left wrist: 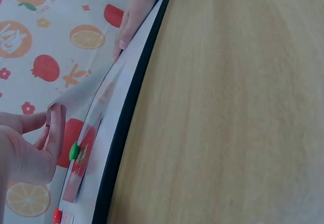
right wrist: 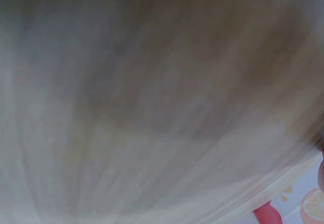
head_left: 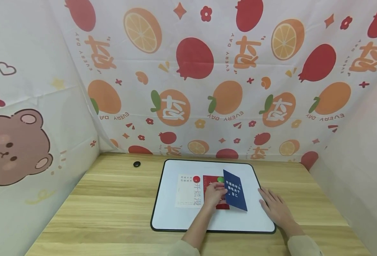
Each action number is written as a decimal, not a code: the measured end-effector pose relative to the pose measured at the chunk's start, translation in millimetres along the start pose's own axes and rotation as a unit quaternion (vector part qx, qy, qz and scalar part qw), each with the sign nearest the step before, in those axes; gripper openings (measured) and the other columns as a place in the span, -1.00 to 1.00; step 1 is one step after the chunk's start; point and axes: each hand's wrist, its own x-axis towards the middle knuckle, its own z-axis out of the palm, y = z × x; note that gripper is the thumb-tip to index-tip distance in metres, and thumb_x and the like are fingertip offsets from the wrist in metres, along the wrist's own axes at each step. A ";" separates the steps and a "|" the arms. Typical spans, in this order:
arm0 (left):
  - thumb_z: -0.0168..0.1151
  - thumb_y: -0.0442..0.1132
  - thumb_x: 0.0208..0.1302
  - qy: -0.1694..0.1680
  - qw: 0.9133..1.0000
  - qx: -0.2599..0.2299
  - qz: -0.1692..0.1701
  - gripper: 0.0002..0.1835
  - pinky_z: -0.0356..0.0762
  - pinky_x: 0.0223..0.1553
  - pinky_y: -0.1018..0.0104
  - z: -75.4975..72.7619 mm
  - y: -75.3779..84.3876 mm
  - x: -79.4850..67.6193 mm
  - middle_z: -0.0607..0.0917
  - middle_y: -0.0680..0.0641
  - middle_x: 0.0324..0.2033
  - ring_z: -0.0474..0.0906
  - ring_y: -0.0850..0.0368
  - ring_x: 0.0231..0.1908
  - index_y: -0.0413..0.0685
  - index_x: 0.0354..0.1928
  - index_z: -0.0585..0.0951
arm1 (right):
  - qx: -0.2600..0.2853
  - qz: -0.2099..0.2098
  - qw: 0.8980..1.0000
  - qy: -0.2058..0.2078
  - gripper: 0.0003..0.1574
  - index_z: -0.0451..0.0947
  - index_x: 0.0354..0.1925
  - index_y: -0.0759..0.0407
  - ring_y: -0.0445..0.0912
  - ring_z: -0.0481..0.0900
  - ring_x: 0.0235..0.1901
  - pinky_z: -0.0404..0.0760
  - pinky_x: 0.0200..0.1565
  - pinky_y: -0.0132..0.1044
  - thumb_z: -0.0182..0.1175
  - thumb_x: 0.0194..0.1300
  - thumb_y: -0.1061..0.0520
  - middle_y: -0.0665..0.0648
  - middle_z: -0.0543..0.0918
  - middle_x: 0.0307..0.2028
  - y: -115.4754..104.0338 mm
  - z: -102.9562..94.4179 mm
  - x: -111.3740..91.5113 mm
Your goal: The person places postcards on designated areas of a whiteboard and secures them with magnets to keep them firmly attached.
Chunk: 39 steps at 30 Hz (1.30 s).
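Observation:
My left hand (head_left: 215, 195) pinches a dark blue card (head_left: 235, 191) with white writing by its left edge. The card stands tilted over the whiteboard (head_left: 188, 222), partly covering a red card (head_left: 210, 182) that lies there with a green round magnet (head_left: 220, 179) on it. To the left, a white card (head_left: 186, 195) with grey writing lies on the board under a red round magnet (head_left: 196, 179). My right hand (head_left: 276, 208) rests with fingers extended on the board's right edge. In the left wrist view, thumb and fingers (left wrist: 56, 127) meet at the card's edge.
The black-framed board lies on a wooden table (head_left: 111, 206). A small black round object (head_left: 137, 164) sits on the table beyond the board's left side. Patterned cloth (head_left: 195, 106) hangs behind the table. Blurred pale fabric (right wrist: 152, 173) fills most of the right wrist view.

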 end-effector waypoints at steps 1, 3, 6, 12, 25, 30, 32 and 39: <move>0.19 -0.43 0.15 0.002 1.000 0.005 0.001 -0.72 0.61 -0.47 0.29 1.3 -1.0 0.6 0.62 -0.06 -0.36 0.61 0.11 -0.43 -0.28 -0.07 0.54 | -0.001 0.000 1.000 0.001 -0.36 0.22 0.32 0.15 0.25 0.11 0.25 0.05 0.20 0.19 -0.17 0.40 -0.13 0.25 0.22 0.29 0.0 0.2 0.1; 0.21 -0.42 0.14 0.007 1.000 0.017 0.004 -0.72 0.60 -0.50 0.31 3.7 -3.2 1.6 0.62 -0.05 -0.36 0.61 0.12 -0.45 -0.28 -0.07 0.55 | -0.003 0.000 1.000 0.003 -0.36 0.22 0.31 0.16 0.25 0.11 0.25 0.05 0.20 0.19 -0.17 0.40 -0.13 0.25 0.22 0.29 0.2 1.0 0.1; 0.23 -0.41 0.14 0.014 0.999 0.032 0.006 -0.73 0.60 -0.52 0.31 6.8 -6.8 3.3 0.62 -0.05 -0.38 0.62 0.12 -0.46 -0.28 -0.09 0.55 | -0.002 0.001 1.000 0.003 -0.36 0.23 0.31 0.15 0.25 0.11 0.25 0.04 0.20 0.19 -0.17 0.40 -0.13 0.24 0.23 0.29 -0.6 1.2 -0.7; 0.24 -0.41 0.13 0.023 0.996 0.085 0.028 -0.75 0.58 -0.58 0.35 11.2 -12.7 5.3 0.62 -0.03 -0.44 0.61 0.11 -0.51 -0.32 -0.12 0.58 | 0.003 0.002 1.000 0.006 -0.37 0.24 0.30 0.16 0.25 0.11 0.25 0.04 0.20 0.19 -0.15 0.39 -0.11 0.23 0.23 0.29 -2.0 0.1 -2.1; 0.28 -0.52 0.02 0.044 0.975 0.200 0.089 -0.76 0.48 -0.68 0.52 21.1 -15.4 4.5 0.56 0.05 -0.55 0.49 0.29 -0.65 -0.36 -0.19 0.62 | 0.008 0.001 1.000 0.001 -0.37 0.22 0.31 0.15 0.25 0.10 0.25 0.03 0.20 0.20 -0.17 0.40 -0.12 0.23 0.22 0.30 -1.1 -1.8 -1.1; 0.26 -0.55 0.01 0.034 0.974 0.207 0.087 -0.77 0.47 -0.69 0.51 25.3 -13.8 3.2 0.51 0.05 -0.60 0.47 0.28 -0.69 -0.40 -0.21 0.60 | 0.006 0.002 1.000 -0.006 -0.36 0.21 0.32 0.14 0.23 0.07 0.27 0.00 0.21 0.18 -0.20 0.41 -0.14 0.22 0.19 0.31 0.4 -1.0 -1.2; 0.28 -0.54 -0.01 0.037 0.971 0.219 0.089 -0.77 0.46 -0.68 0.50 27.2 -14.2 3.5 0.51 0.05 -0.61 0.47 0.28 -0.67 -0.37 -0.23 0.61 | 0.006 0.002 1.000 -0.007 -0.36 0.21 0.32 0.14 0.23 0.07 0.27 0.00 0.21 0.18 -0.20 0.41 -0.15 0.22 0.19 0.31 0.6 -0.9 -1.4; 0.32 -0.50 -0.05 0.054 0.967 0.241 0.068 -0.77 0.47 -0.62 0.47 31.2 -18.0 6.9 0.54 0.06 -0.61 0.47 0.27 -0.58 -0.29 -0.26 0.62 | 0.012 -0.002 1.000 0.001 -0.38 0.21 0.32 0.14 0.25 0.08 0.26 0.01 0.20 0.19 -0.18 0.41 -0.11 0.23 0.20 0.30 0.3 -1.7 -1.0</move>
